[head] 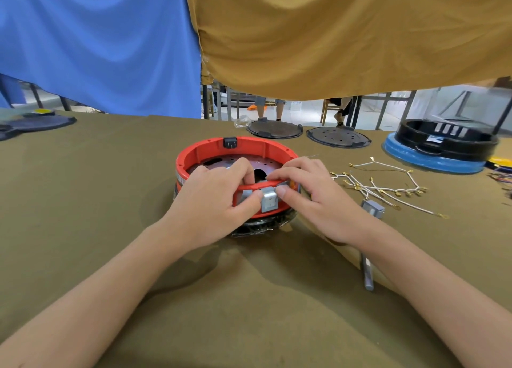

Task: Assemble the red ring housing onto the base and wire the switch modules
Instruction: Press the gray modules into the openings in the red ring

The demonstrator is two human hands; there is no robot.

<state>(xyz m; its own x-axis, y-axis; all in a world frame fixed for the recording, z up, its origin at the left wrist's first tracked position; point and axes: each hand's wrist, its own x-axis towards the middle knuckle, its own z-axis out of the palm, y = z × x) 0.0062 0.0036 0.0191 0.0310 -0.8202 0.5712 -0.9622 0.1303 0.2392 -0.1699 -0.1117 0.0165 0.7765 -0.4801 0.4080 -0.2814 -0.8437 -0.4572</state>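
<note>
Red ring housing (210, 153) is seated on a black base (260, 225), largely hidden. A grey switch module (269, 202) is pinched by left hand (210, 198) and right hand (310, 193); fingers curled.

Olive-brown cloth-covered table (83, 201) carries: red plastic ring housing (249, 146) on black base (260, 225), white terminal-tipped wires (388, 190), two dark round perforated plates (274, 129), grey switch module (372, 207).

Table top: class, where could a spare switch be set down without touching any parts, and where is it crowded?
Bare cloth lies left of the red ring housing, beyond the left hand, and near between both forearms. Crowded: right of the right hand, with wires, loose switch.
</note>
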